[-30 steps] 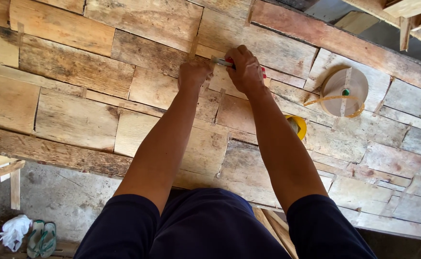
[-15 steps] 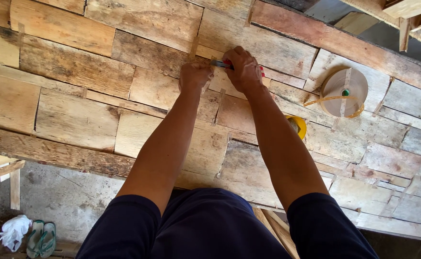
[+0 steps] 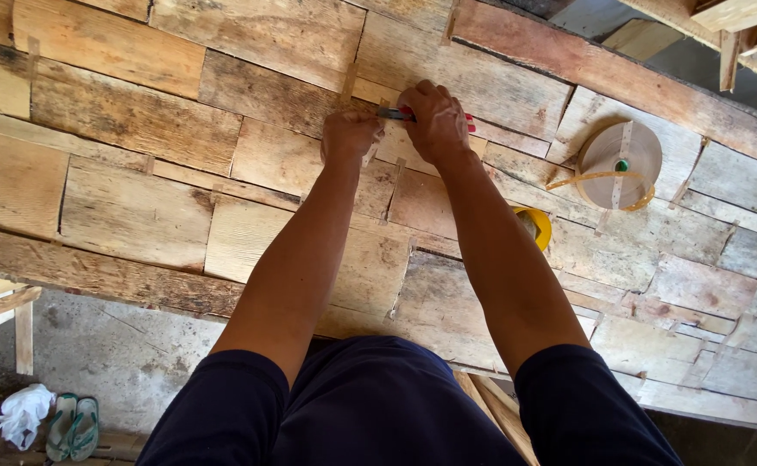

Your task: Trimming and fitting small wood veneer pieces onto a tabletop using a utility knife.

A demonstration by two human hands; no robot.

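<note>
The right hand (image 3: 436,121) is gripping a red-handled cutter (image 3: 395,113); the left hand (image 3: 350,136), closed, is pressing veneer sheets (image 3: 296,160). Tape roll (image 3: 620,164) at three o'clock. Better cutting slowly, fingers away.

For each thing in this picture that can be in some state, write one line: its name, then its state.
Left hand: closed, pressed on the veneer sheets.
Right hand: shut on the red-handled cutter.
Veneer sheets: lying flat, patched edge to edge with tape strips.
Tape roll: lying flat, a loose end trailing.
Yellow roll: partly hidden by the right arm.
Sandals: paired on the floor.
White bag: crumpled.
</note>
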